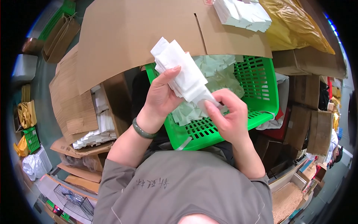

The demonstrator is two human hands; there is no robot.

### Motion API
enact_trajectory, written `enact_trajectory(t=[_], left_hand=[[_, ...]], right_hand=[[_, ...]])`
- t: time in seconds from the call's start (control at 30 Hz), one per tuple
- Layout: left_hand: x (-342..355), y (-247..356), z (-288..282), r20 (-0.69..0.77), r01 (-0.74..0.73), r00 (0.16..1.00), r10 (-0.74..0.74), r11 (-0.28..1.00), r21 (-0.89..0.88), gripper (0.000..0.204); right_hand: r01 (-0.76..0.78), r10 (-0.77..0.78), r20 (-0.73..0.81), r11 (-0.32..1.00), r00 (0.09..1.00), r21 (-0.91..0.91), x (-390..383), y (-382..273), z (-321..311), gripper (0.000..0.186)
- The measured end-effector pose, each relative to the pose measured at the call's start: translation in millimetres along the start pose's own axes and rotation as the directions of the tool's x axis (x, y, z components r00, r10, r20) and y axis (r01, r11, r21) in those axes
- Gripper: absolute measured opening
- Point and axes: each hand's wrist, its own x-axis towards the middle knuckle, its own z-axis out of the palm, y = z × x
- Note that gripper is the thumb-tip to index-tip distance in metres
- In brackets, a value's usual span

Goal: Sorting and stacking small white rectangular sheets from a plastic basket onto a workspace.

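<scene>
A stack of flat white paper packets (182, 71) rests in my left hand (159, 93), its thumb pressed across the top. At the stack's lower right end, my right hand (232, 115) pinches one white packet (202, 97) between thumb and fingers; that packet slants out past the others. Both hands are above a green plastic basket (275, 89) with slotted sides. Inside the basket lie many loose, pale packets (216, 66), partly covered by my hands.
A large cardboard sheet (141, 33) spans the far side, with another white packet pile (244, 15) on it. Beside that lies a yellow plastic bag (294, 26). An open carton at left holds white packets (100, 130). Cardboard boxes (298, 119) stand at right.
</scene>
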Motion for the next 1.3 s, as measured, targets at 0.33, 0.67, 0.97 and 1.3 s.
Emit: enact_trajectory(t=[0.33, 0.67, 0.97, 1.3], left_hand=[[-6, -1, 4, 0.147, -0.012, 0.989, 0.026, 0.995, -0.095, 0.053], [-7, -1, 1, -0.011, 0.067, 0.998, -0.067, 0.996, 0.060, 0.035], [-6, -4, 9, -0.057, 0.126, 0.992, -0.116, 0.972, 0.200, 0.037], [-5, -7, 11, -0.039, 0.180, 0.983, -0.178, 0.915, 0.360, 0.043]], right_hand=[[0.470, -0.487, -0.034, 0.857, 0.873, -0.210, 9, -21, -16, 0.011], [-0.034, -0.081, 0.127, 0.705, 0.989, 0.709, 0, -8, -25, 0.019], [0.192, -0.183, 0.124, 0.979, 0.975, -0.065, 18, -5, -27, 0.035], [-0.244, 0.197, 0.191, 0.934, 0.961, 0.262, 29, 4, -31, 0.015]])
